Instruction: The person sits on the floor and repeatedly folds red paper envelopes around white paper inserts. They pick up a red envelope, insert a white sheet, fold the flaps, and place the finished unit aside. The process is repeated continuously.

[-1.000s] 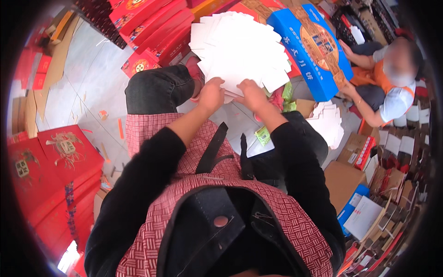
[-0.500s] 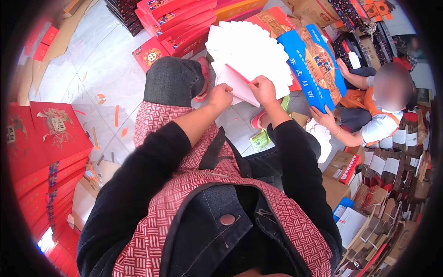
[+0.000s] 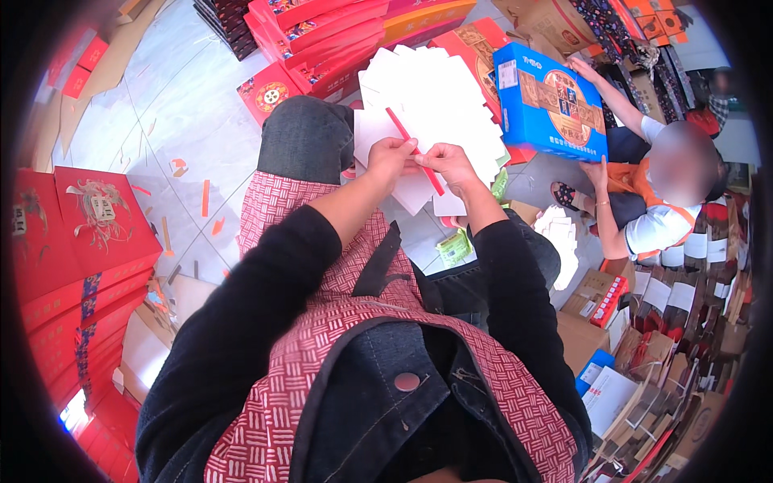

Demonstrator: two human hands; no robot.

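Note:
Both my hands meet over a fanned heap of white cards. My left hand is closed in a pinch on a narrow red strip. Close beside it, the fingers of my right hand are pinched on the same strip. The strip runs slantwise, its far end beyond my left fingertips and its near end below my right hand. White sheets lie under my hands. Whether the strip is loose or the edge of a folded piece, I cannot tell.
At the right a co-worker in an orange apron holds a blue gift box with both hands. Red boxes are stacked beyond the cards, and more red boxes stand at the left. Paper scraps litter the tiled floor. Cartons crowd the right.
My hands have come together, and the red strip has turned steeper and nearer to me. The pinkish sheet at my hands no longer shows. The co-worker has raised and tilted the blue box.

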